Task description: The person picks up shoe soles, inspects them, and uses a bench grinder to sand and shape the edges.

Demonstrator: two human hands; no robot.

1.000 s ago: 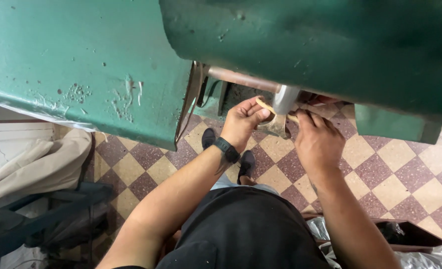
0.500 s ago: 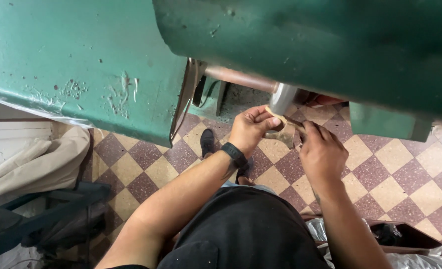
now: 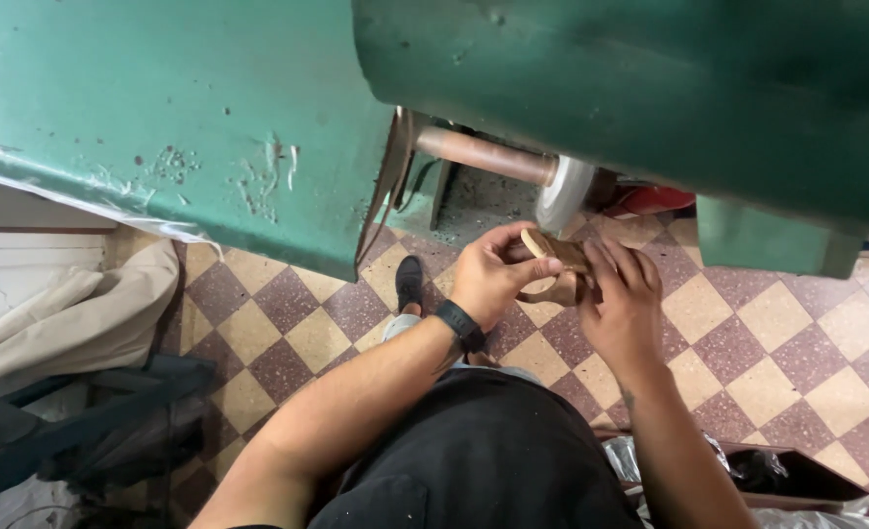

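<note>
Gripped between the closed fingers of the left hand (image 3: 488, 279) and right hand (image 3: 623, 304), a tan wooden piece (image 3: 555, 257) is held just below the white buffing wheel (image 3: 564, 194). Fingertips could be caught if the piece were tilted upward.

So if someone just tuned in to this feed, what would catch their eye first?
Most striking is the big green machine housing filling the top of the view, with a pale wheel on a shaft poking out beneath it. Just below the wheel, the left hand and right hand together hold a small tan piece. Under them lies a checkered floor of maroon and cream tiles.
</note>
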